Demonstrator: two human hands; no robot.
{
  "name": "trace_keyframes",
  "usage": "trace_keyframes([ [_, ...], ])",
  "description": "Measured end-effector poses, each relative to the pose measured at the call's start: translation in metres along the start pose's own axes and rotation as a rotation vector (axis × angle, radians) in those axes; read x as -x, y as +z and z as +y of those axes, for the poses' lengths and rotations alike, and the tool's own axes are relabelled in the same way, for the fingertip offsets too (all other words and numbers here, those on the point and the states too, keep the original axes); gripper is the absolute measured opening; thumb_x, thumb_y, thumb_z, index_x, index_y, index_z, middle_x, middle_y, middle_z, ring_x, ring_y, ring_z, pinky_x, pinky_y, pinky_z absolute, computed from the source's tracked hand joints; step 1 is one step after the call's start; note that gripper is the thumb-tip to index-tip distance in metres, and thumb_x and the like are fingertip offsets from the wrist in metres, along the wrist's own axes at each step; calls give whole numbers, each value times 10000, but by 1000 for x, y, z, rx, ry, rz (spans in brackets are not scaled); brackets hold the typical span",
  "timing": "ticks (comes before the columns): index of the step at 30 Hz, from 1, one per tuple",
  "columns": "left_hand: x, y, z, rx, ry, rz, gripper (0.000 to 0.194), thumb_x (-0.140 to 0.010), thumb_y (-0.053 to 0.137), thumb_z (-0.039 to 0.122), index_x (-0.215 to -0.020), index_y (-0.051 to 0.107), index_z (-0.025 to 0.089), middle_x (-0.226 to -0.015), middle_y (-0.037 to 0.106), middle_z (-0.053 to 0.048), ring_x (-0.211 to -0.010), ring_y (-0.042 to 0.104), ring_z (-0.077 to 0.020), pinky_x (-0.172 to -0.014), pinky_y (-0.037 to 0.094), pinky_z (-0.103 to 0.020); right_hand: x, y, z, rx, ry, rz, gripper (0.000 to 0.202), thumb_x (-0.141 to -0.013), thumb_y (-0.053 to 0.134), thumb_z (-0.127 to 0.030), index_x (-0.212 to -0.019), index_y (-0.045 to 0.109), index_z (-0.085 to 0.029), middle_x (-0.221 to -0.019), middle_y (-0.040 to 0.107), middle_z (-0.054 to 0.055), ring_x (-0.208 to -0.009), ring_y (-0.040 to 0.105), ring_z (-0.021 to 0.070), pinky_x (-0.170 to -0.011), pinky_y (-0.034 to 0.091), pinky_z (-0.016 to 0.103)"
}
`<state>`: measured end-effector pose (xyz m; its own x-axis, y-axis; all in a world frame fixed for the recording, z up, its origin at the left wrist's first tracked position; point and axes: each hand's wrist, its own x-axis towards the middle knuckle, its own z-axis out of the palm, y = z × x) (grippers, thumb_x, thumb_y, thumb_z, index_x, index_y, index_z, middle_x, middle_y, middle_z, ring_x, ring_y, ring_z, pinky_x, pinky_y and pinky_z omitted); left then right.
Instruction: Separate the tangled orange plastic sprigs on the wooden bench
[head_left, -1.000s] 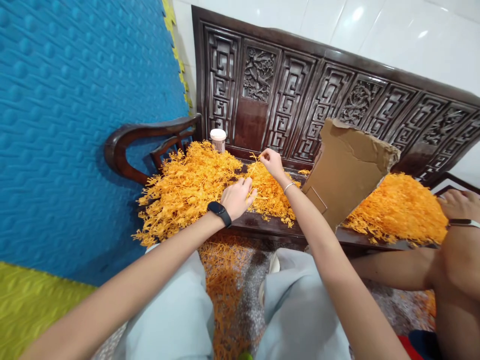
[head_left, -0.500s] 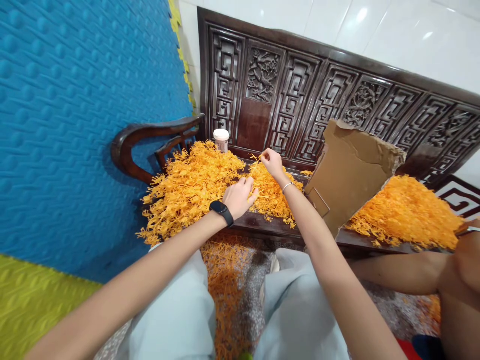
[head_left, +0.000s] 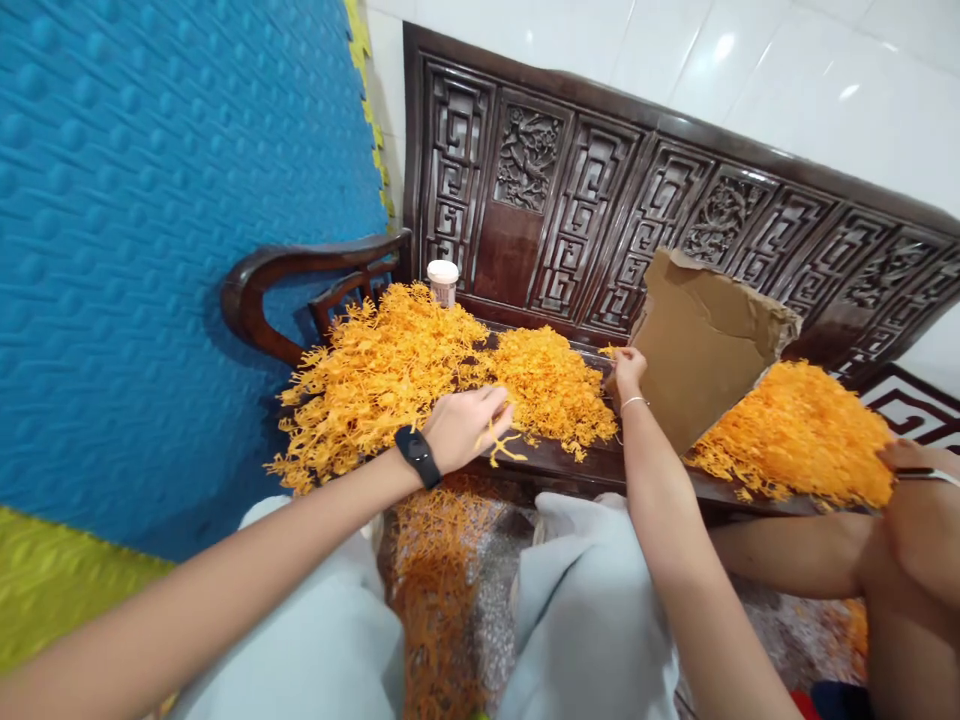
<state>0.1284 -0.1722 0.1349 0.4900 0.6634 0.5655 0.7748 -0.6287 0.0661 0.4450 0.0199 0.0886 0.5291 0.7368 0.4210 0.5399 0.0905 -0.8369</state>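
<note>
My left hand (head_left: 469, 428), with a black band on its wrist, is closed on a branched orange piece (head_left: 506, 447) that hangs below its fingers. It is in front of the left orange pile (head_left: 375, 375) and beside the middle pile (head_left: 551, 385). Farther right, my right hand (head_left: 628, 370) is closed by the left edge of the brown cardboard (head_left: 709, 345). Near its fingertips shows a small orange bit (head_left: 609, 350); whether the fingers grip it is too small to tell.
The piles lie on a dark carved wooden bench (head_left: 517, 250). A white-lidded jar (head_left: 442, 283) stands behind the left pile. Another person's hand (head_left: 919, 470) is at the right pile (head_left: 814, 430). Orange scraps (head_left: 439, 580) cover the floor between my legs.
My right hand has moved right, from the middle pile to the cardboard's edge. My left hand has moved slightly toward me, and an orange piece now hangs from it.
</note>
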Motion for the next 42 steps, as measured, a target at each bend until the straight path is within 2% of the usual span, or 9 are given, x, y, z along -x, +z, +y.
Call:
trace_keyframes([
  [8, 1, 17, -14, 16, -45, -108, 205, -846, 351, 289, -747, 492, 177, -701, 568, -20, -590, 537, -147, -515, 339, -258, -6, 4, -2, -123, 33, -141, 168, -615, 569, -255, -695, 605, -112, -655, 616, 24, -504, 485, 78, -518, 409, 211],
  [13, -5, 20, -20, 288, -141, 22, 153, -831, 403, 280, -754, 486, 177, -742, 561, -14, -650, 532, -124, -587, 392, -241, 6, 24, -42, -239, -40, -311, 166, -601, 593, -273, -680, 617, -129, -643, 608, 7, -525, 470, 72, -515, 399, 204],
  [18, -6, 1, -17, 474, -230, 271, 110, -790, 496, 285, -799, 521, 179, -699, 530, 14, -601, 484, -98, -598, 405, -232, 62, 20, -115, -594, -9, -608, 116, -603, 594, -233, -675, 580, -143, -532, 526, -38, -481, 469, 58, -498, 406, 196],
  [22, -3, -26, -6, 527, -354, 440, 222, -737, 571, 311, -911, 521, 183, -764, 529, 11, -644, 485, -101, -678, 420, -262, 130, -14, -175, -765, 59, -912, 174, -596, 640, -227, -704, 513, -175, -595, 583, -33, -511, 539, 79, -539, 459, 228],
  [26, 2, -47, 6, 665, -447, 500, 373, -698, 612, 334, -1026, 495, 198, -875, 528, -12, -718, 510, -115, -724, 434, -280, 181, -50, -208, -778, 108, -1091, 205, -613, 661, -246, -698, 487, -179, -609, 596, -30, -527, 565, 91, -559, 479, 249],
  [29, 7, -58, 14, 729, -439, 447, 389, -685, 626, 345, -1027, 508, 201, -907, 546, -25, -741, 524, -125, -723, 444, -284, 199, -63, -212, -741, 56, -1093, 169, -645, 655, -266, -707, 528, -172, -607, 587, -31, -537, 554, 81, -574, 473, 242],
  [33, 13, -69, 21, 740, -409, 287, 194, -685, 627, 341, -791, 582, 185, -711, 567, 8, -658, 527, -116, -632, 443, -246, 207, -65, -208, -712, 9, -1055, 132, -653, 659, -250, -694, 560, -174, -585, 562, -42, -532, 526, 68, -561, 453, 223],
  [37, 17, -75, 23, 763, -469, 259, 135, -709, 602, 316, -733, 607, 182, -695, 611, 9, -648, 551, -116, -611, 441, -232, 206, -69, -207, -665, -27, -1110, 136, -642, 675, -228, -738, 595, -173, -659, 589, -25, -572, 543, 74, -581, 462, 231],
  [42, 18, -75, 21, 758, -504, 235, 111, -702, 595, 282, -692, 604, 172, -672, 619, 2, -628, 553, -122, -591, 443, -232, 205, -76, -210, -580, -296, -999, 138, -689, 646, -246, -809, 622, -184, -761, 613, 7, -685, 563, 102, -642, 468, 258],
])
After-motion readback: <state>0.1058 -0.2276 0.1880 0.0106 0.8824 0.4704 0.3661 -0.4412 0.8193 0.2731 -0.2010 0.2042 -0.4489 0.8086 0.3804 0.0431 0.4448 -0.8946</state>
